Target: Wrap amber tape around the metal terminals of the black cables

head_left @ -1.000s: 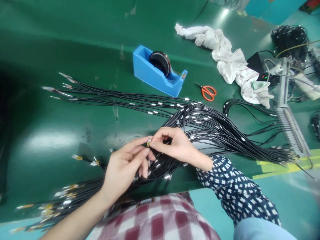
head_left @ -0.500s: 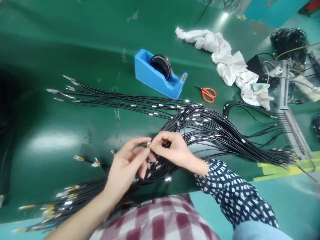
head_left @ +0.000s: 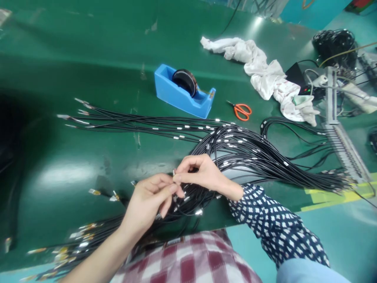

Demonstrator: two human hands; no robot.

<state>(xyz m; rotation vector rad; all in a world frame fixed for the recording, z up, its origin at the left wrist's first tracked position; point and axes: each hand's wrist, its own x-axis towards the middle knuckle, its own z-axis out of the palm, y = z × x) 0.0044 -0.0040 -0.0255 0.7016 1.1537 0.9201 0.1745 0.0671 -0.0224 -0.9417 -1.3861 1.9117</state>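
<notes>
Glossy green covers the table (head_left: 88,74) that spreads beyond both hands in the head view, with a blue dispenser (head_left: 182,98) and orange-handled scissors (head_left: 242,112) on the far side of the hands and a crumpled white cloth (head_left: 263,74) farther off to their right. Black cables (head_left: 303,175) fan out under and beyond the right hand (head_left: 203,173), running rightward to a metal rack (head_left: 344,151); more cable ends (head_left: 85,236) lie to the left of the left hand (head_left: 150,196). A small pale tag (head_left: 174,173) sits at the meeting of the two hands, above the tangle, pinched between the right thumb and forefinger. The left thumb and forefinger come together just beside it, though whether they grip anything is hidden. The tag looks almost weightless, thin and easily creased, so its edges seem the best hold, with light fingertip pressure; the cables look slim and springy, liable to twist unless steadied close to the tag. The left forearm reaches in bare from the near left, palm turned inward, lower fingers loosely curled. The right arm, in a dotted sleeve (head_left: 277,220), comes from the near right, wrist bent slightly, fingers arched.
</notes>
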